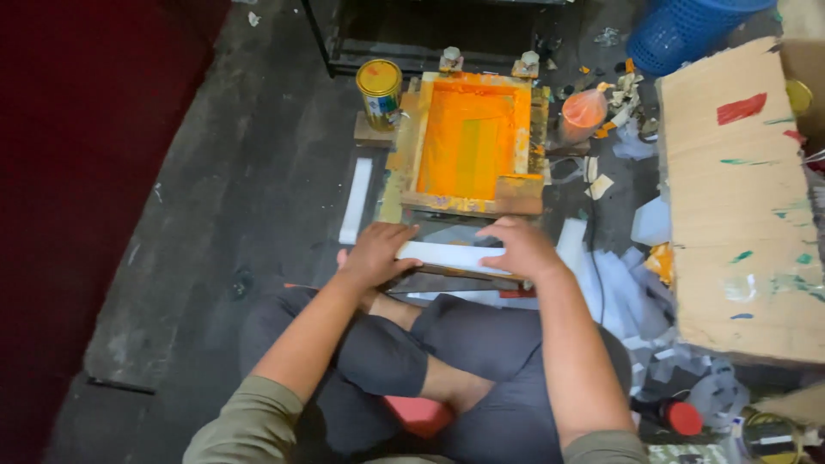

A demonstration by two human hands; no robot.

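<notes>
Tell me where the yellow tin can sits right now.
In the head view the yellow tin can stands upright on the floor at upper centre, just left of the orange-stained wooden frame, beyond both hands.

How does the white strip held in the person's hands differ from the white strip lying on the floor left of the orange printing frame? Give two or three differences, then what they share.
The held white strip lies crosswise, gripped at its ends by the left hand and right hand; the floor strip runs lengthwise, away from the person, untouched. The held strip sits just below the orange printing frame; the floor strip lies to its left. Both are long, narrow, flat and white.
</notes>
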